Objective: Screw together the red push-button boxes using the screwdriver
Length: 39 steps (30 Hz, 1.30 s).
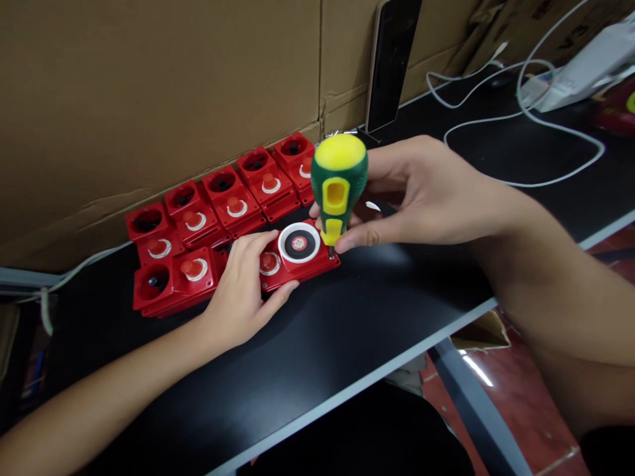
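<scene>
the right hand held a short, fat screwdriver with a green and yellow handle. its fingers were curled part way around the handle, with the thumb at the bottom near the yellow neck. the screwdriver stood almost straight up, and its thin metal tip touched the near right corner of a red box.

the left hand lay flat on the left part of that same red box. its fingers were spread a little and not closed on anything; the thumb rested along the front edge of the box. the hand pressed down and gripped nothing.

the red box sat on the black table, near the middle. on its top was a round black part with a white ring, and a red button beside it, partly under the fingers.

more red boxes stood in a row behind and to the left, close to a brown cardboard wall. a dark phone leaned on the cardboard. white cables lay on the table far to the right.
</scene>
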Each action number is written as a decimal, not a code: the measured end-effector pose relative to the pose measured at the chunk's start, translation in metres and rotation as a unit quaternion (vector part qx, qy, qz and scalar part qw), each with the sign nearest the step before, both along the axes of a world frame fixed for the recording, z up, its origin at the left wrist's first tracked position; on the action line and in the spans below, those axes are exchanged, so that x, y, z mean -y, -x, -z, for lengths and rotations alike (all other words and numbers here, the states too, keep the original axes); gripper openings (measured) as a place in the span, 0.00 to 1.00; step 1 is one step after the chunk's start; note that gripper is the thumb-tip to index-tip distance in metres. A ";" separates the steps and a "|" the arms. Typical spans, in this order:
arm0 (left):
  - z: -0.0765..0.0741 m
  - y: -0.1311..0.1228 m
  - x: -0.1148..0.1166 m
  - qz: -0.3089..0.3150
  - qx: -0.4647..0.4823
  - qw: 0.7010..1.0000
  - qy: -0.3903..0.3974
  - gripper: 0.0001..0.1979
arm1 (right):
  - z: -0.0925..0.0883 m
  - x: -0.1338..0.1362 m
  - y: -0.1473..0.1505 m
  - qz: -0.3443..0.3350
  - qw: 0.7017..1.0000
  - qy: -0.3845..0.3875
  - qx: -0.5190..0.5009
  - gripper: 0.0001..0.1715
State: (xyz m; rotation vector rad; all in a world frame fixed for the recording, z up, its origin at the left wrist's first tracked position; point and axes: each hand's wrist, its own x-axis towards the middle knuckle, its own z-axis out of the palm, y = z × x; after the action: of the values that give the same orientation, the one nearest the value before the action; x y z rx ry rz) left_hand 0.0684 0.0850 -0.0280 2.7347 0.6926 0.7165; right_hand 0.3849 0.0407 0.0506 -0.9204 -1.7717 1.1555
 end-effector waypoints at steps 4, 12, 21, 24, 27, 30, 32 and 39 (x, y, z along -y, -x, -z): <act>0.001 0.000 0.000 -0.003 0.002 1.000 0.002 0.35 | -0.004 0.003 0.002 -0.017 0.999 0.015 -0.048 0.20; 0.001 0.000 0.000 -0.005 0.003 1.000 0.000 0.34 | -0.005 0.004 0.005 -0.044 0.999 -0.018 0.002 0.12; 0.001 0.000 0.000 -0.001 0.005 1.000 -0.006 0.35 | 0.013 -0.014 0.000 -0.033 0.988 -0.131 0.071 0.19; 0.000 0.000 -0.001 0.000 0.001 1.000 -0.005 0.35 | 0.014 -0.012 0.003 0.001 0.994 -0.094 0.046 0.23; 0.000 0.000 -0.001 0.002 0.002 1.000 -0.004 0.35 | 0.011 -0.008 0.007 0.027 0.999 -0.042 0.018 0.25; 0.001 0.000 0.000 0.002 0.008 1.000 -0.003 0.35 | 0.008 -0.005 0.007 0.025 1.000 -0.008 0.004 0.22; 0.001 0.000 0.000 0.002 0.009 1.000 -0.002 0.34 | 0.006 -0.005 0.006 0.018 1.000 0.009 -0.012 0.21; 0.000 0.000 0.000 -0.003 0.005 1.000 0.008 0.34 | 0.000 -0.002 0.006 -0.058 0.997 0.022 -0.038 0.12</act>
State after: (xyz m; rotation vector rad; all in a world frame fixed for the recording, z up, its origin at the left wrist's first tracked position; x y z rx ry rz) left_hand 0.0681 0.0850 -0.0283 2.7136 0.7012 0.7215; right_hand 0.3791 0.0431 0.0506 -0.7971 -1.7633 1.2920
